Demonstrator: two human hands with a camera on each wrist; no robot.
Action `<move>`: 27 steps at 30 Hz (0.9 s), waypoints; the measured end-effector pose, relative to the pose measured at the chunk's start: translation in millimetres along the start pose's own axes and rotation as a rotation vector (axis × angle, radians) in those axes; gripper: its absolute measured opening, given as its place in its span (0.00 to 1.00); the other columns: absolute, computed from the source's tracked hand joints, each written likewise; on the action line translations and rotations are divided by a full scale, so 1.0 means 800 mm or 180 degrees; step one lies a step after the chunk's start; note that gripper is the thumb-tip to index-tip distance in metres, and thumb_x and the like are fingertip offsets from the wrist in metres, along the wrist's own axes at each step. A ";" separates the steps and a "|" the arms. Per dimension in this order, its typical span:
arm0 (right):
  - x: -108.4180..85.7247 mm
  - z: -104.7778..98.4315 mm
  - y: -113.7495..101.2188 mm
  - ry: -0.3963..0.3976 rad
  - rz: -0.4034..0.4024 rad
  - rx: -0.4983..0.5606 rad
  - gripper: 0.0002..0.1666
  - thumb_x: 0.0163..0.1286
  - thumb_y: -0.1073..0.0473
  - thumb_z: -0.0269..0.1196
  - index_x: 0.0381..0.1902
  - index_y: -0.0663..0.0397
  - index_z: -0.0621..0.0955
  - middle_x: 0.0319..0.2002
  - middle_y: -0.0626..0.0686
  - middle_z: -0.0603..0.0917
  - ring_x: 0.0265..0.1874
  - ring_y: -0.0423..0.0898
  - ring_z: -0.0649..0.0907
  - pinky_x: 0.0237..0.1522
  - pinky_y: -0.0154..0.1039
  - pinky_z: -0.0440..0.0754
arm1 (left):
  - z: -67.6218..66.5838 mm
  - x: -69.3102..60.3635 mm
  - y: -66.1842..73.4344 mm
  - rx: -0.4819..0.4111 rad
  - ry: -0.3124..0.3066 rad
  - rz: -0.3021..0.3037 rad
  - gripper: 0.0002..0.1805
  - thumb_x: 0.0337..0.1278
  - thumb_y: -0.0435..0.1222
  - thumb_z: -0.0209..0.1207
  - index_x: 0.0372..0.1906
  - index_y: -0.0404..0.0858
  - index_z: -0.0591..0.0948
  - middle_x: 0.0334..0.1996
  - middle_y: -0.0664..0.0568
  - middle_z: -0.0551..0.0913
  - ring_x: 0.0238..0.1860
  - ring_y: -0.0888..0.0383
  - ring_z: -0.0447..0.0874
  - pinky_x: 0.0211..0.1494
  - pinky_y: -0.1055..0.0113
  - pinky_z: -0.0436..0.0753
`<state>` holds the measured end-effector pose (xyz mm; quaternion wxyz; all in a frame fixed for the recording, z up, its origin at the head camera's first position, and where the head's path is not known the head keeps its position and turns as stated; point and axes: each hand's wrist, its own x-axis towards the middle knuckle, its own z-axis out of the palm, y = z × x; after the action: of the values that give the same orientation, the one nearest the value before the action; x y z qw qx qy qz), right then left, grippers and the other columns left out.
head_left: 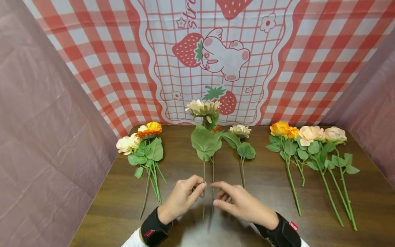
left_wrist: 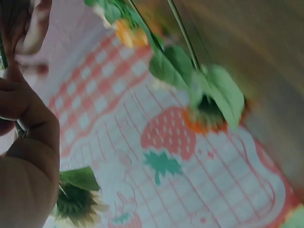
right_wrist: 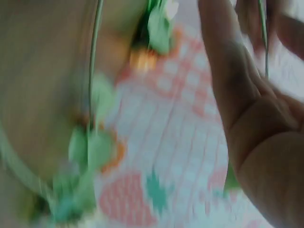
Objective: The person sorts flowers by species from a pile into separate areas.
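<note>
Left grip (head_left: 185,193) pinches the cream flower (head_left: 203,109) below its leaves (head_left: 204,142); right grip (head_left: 237,202), loosely parted, holds nothing.

The high head view looks forward-down across the tabletop (head_left: 262,178); close, tilted wrist views share the cloth (head_left: 210,79) beyond its far edge.

The left hand (head_left: 183,196) pinches a cream flower (head_left: 203,109) by its stem (head_left: 204,170), with the right hand (head_left: 242,203) and several roses (head_left: 311,134) to that flower's right.

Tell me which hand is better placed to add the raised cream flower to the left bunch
Probably the left hand: it pinches the stem of the cream flower and is nearer the bunch. The right hand sits farther and appears empty.
</note>
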<state>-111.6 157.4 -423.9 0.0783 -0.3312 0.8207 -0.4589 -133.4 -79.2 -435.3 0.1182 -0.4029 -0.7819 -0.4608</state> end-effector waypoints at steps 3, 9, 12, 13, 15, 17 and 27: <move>0.004 0.025 -0.004 0.0197 -0.0161 0.0304 0.18 0.72 0.59 0.63 0.56 0.59 0.77 0.31 0.48 0.87 0.29 0.33 0.83 0.29 0.33 0.81 | 0.010 -0.001 0.005 -0.0088 -0.0013 -0.0045 0.05 0.66 0.24 0.57 0.38 0.37 0.77 0.22 0.51 0.82 0.21 0.64 0.79 0.22 0.82 0.72; 0.005 0.040 -0.010 0.0544 0.0061 0.0750 0.06 0.67 0.67 0.66 0.42 0.61 0.81 0.27 0.54 0.87 0.23 0.36 0.84 0.24 0.34 0.81 | 0.019 -0.001 0.009 -0.0118 -0.0053 -0.0115 0.02 0.67 0.28 0.58 0.38 0.37 0.79 0.23 0.52 0.84 0.21 0.66 0.78 0.22 0.82 0.72; 0.005 0.038 -0.009 0.0664 0.0124 0.0625 0.06 0.62 0.72 0.65 0.37 0.60 0.81 0.28 0.53 0.87 0.26 0.36 0.84 0.26 0.34 0.83 | 0.019 -0.001 0.011 -0.0126 -0.0156 -0.0134 0.02 0.68 0.28 0.57 0.41 0.34 0.80 0.24 0.51 0.85 0.22 0.65 0.81 0.25 0.82 0.74; 0.004 0.035 -0.008 0.0715 0.0149 0.0531 0.07 0.60 0.73 0.65 0.36 0.61 0.81 0.28 0.52 0.87 0.26 0.36 0.84 0.27 0.34 0.83 | 0.019 -0.001 0.011 -0.0135 -0.0188 -0.0131 0.04 0.67 0.27 0.57 0.43 0.33 0.80 0.24 0.51 0.85 0.23 0.64 0.82 0.26 0.82 0.75; 0.004 0.025 -0.006 0.0832 0.0258 0.0315 0.08 0.57 0.75 0.64 0.34 0.60 0.81 0.27 0.49 0.86 0.26 0.34 0.83 0.28 0.33 0.83 | 0.017 0.000 0.012 -0.0126 -0.0230 -0.0148 0.06 0.67 0.26 0.57 0.46 0.32 0.80 0.24 0.50 0.85 0.24 0.65 0.82 0.28 0.81 0.76; 0.002 0.009 -0.003 0.0979 0.0470 0.0052 0.10 0.56 0.75 0.62 0.33 0.58 0.81 0.26 0.46 0.85 0.25 0.34 0.81 0.28 0.32 0.81 | 0.014 0.000 0.013 -0.0138 -0.0245 -0.0168 0.09 0.66 0.25 0.57 0.49 0.30 0.79 0.25 0.49 0.85 0.24 0.63 0.83 0.28 0.81 0.76; -0.029 -0.087 0.031 0.1157 0.1465 -0.0694 0.04 0.63 0.67 0.60 0.31 0.55 0.80 0.19 0.45 0.82 0.18 0.42 0.80 0.21 0.34 0.72 | 0.003 -0.002 0.013 -0.0110 -0.0235 -0.0285 0.11 0.68 0.27 0.56 0.52 0.32 0.77 0.25 0.51 0.84 0.23 0.63 0.81 0.25 0.80 0.75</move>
<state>-135.6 229.8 -408.3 -0.0038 -0.0558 0.9191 -0.3901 -124.3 -75.3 -430.7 0.0616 -0.3863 -0.7949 -0.4639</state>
